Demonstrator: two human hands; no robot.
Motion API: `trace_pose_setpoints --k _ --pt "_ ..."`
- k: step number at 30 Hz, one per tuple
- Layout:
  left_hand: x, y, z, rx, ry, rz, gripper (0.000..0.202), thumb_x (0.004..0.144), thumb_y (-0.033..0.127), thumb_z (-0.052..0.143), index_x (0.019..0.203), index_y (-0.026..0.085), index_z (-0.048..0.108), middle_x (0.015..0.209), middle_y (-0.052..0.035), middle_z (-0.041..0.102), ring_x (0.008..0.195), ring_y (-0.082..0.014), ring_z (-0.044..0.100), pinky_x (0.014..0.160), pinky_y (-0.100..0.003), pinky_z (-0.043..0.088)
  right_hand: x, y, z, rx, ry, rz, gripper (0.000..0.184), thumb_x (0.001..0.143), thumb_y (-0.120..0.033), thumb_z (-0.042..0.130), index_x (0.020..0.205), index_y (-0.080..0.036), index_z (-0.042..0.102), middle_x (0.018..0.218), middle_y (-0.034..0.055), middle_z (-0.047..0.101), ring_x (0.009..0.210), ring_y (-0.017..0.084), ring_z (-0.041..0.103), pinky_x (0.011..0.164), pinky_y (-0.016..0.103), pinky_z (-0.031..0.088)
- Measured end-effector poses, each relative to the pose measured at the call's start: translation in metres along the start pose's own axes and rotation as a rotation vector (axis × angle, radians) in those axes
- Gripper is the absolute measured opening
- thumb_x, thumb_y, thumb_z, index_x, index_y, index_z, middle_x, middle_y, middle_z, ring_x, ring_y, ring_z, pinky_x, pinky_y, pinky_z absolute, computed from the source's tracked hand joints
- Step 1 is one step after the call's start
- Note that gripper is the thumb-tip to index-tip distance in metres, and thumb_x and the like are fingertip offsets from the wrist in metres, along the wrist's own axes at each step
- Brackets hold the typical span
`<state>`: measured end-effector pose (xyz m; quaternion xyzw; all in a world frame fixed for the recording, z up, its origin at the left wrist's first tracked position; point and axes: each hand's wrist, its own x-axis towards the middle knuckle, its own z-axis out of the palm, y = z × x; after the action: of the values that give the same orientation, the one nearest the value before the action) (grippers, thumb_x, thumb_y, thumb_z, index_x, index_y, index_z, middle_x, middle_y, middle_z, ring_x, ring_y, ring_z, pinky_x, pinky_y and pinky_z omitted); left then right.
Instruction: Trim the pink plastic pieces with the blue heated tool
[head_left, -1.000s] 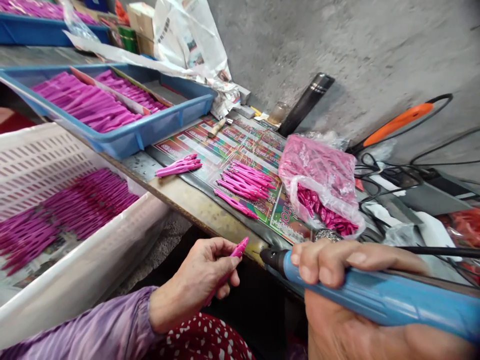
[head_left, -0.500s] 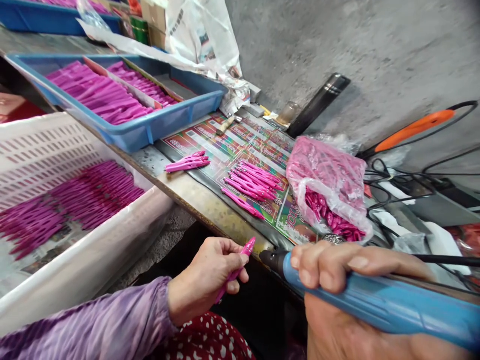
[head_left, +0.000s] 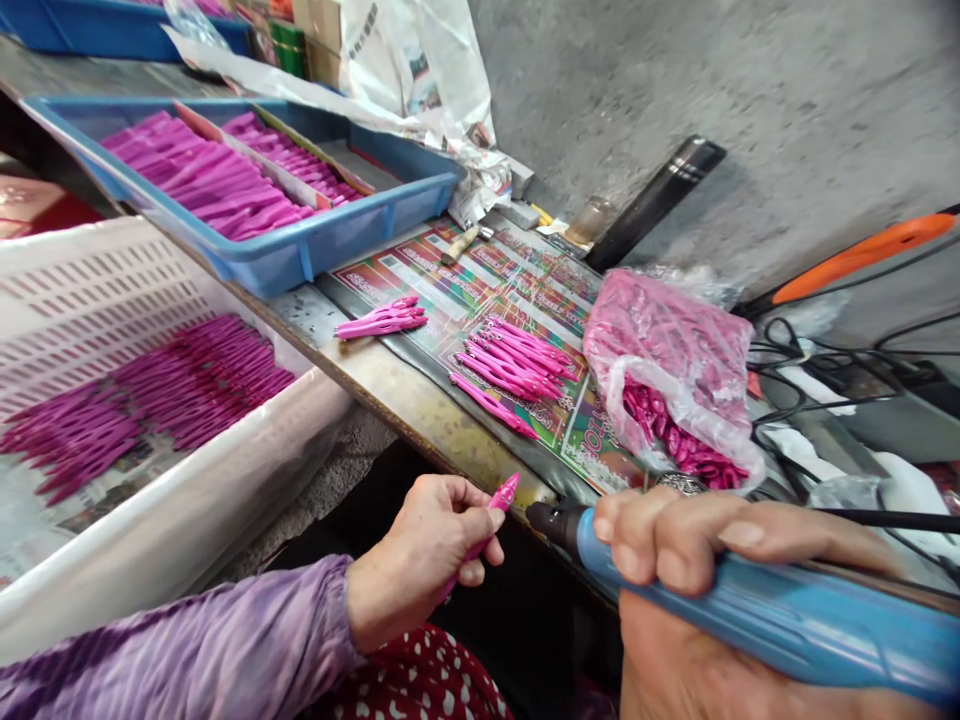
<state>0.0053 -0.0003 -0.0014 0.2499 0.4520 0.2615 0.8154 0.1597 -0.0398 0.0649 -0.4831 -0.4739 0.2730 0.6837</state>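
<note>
The pink plastic piece (head_left: pixel 491 525) is pinched by the fingers (head_left: pixel 457 505) of the left hand (head_left: pixel 420 550), just beside the black nose of a blue rotary tool (head_left: pixel 772 620), around which the right hand (head_left: pixel 667 535) is curled, fingers closed. On the printed mat (head_left: pixel 480 265), more pink pieces (head_left: pixel 514 360) are laid. Left of the mat stand a white slotted crate (head_left: pixel 187 510) and a blue tray (head_left: pixel 337 240), both holding pieces; right of it lies a plastic bag (head_left: pixel 667 360) of pink parts.
</note>
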Motion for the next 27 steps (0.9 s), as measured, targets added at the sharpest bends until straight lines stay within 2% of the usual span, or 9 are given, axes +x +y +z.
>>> trace_pose_setpoints --k 5,11,16,20,24,27 --pt "0.001 0.001 0.001 -0.03 -0.002 0.01 0.025 0.07 0.031 0.076 0.071 0.015 0.056 0.051 0.0026 0.059 0.035 -0.0025 0.038 0.038 -0.016 0.021 -0.003 -0.002 0.006 -0.021 -0.04 -0.064 0.03 0.087 -0.054 0.072 0.087 -0.026 0.061 0.067 -0.0026 0.056 0.061 0.019 0.059 0.062 0.039 0.052" --pt "0.0 0.002 0.002 -0.039 0.006 -0.005 0.02 0.074 0.027 0.073 0.071 0.015 0.057 0.051 0.0023 0.059 0.036 -0.0027 0.037 0.039 -0.017 0.021 -0.006 -0.001 0.006 -0.01 -0.069 -0.039 0.023 0.095 -0.049 0.064 0.094 -0.026 0.061 0.071 -0.0019 0.058 0.065 0.019 0.059 0.066 0.04 0.051" --pt "0.0 -0.001 0.002 -0.043 0.008 -0.004 0.017 0.076 0.025 0.07 0.072 0.015 0.057 0.052 0.0022 0.058 0.037 -0.0032 0.039 0.04 -0.017 0.021 -0.002 -0.006 0.012 0.003 -0.124 -0.03 0.021 0.093 -0.047 0.066 0.09 -0.026 0.062 0.068 -0.003 0.057 0.06 0.017 0.056 0.063 0.038 0.049" --pt "0.001 -0.003 0.001 -0.038 0.014 -0.005 0.017 0.079 0.025 0.069 0.073 0.015 0.056 0.054 0.0018 0.06 0.037 -0.0033 0.039 0.04 -0.018 0.019 0.01 -0.005 0.024 0.076 -0.166 -0.029 0.026 0.091 -0.049 0.068 0.086 -0.025 0.062 0.063 -0.0043 0.057 0.054 0.015 0.053 0.059 0.037 0.049" --pt "0.001 -0.003 0.003 -0.033 0.04 -0.021 0.014 0.083 0.02 0.065 0.074 0.015 0.056 0.054 0.0024 0.059 0.037 -0.0032 0.038 0.04 -0.018 0.02 0.022 0.004 0.035 0.15 -0.317 -0.112 0.034 0.093 -0.055 0.066 0.085 -0.022 0.065 0.059 -0.0039 0.058 0.049 0.014 0.054 0.051 0.032 0.048" --pt "0.0 -0.001 0.006 -0.031 0.048 -0.03 0.012 0.086 0.017 0.063 0.076 0.014 0.057 0.054 0.0029 0.058 0.037 -0.0031 0.039 0.041 -0.018 0.02 0.022 0.007 0.042 0.172 -0.239 -0.13 0.04 0.092 -0.059 0.065 0.081 -0.02 0.063 0.056 -0.0048 0.055 0.046 0.011 0.05 0.048 0.027 0.044"
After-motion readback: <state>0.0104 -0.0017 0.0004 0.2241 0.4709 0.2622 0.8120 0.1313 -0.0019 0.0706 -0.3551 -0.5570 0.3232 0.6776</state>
